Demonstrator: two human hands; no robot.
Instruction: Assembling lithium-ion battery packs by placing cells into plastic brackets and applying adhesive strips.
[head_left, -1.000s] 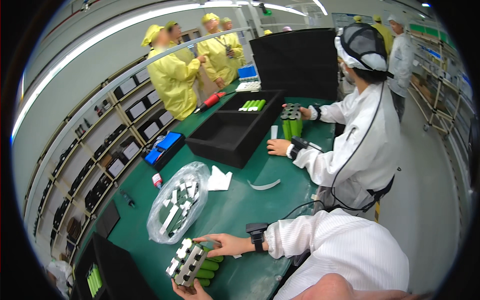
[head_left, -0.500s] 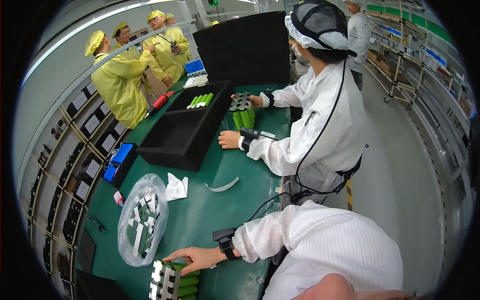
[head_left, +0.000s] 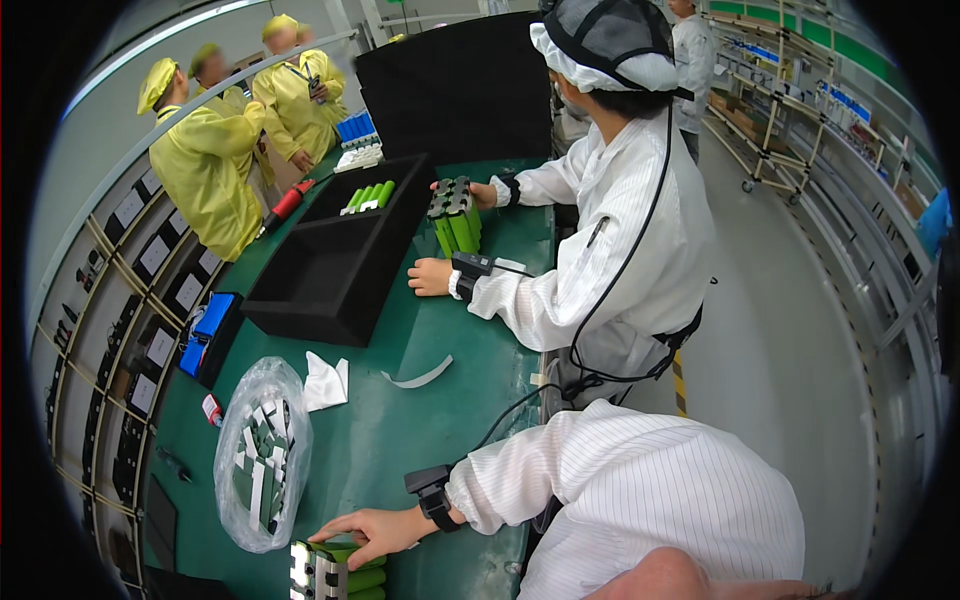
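Pack of green cylindrical cells (head_left: pixel 330 577), pale metal strips on the face turned to the left, shows at the bottom of the view, inward from the workbench's near edge, along which the people in white work. The person's right hand (head_left: pixel 378 530) lies across its upper edge, index finger reaching over the top and thumb down against the cells. The frame cuts off the pack's lower part, so I cannot tell whether that hand is gripping or merely resting, or whether the pack bears on the workbench (head_left: pixel 400 440). The left hand is out of view.

The step in hand looks to be handling the pack, with the right hand steadying its top. My judgement is that any next move calls for support low on the pack as well as at this upper edge, with the fingers kept clear of the bare strips.

Just beyond the pack, toward the workbench's far edge, a clear plastic bag (head_left: pixel 232 505) holds loose white strips (head_left: pixel 258 490), open toward the camera. A white cloth (head_left: pixel 325 382) lies just past the bag, and a curved pale strip (head_left: pixel 420 377) lies nearer the near edge, where a co-worker (head_left: pixel 620 230) has a hand on a similar pack (head_left: pixel 457 215).
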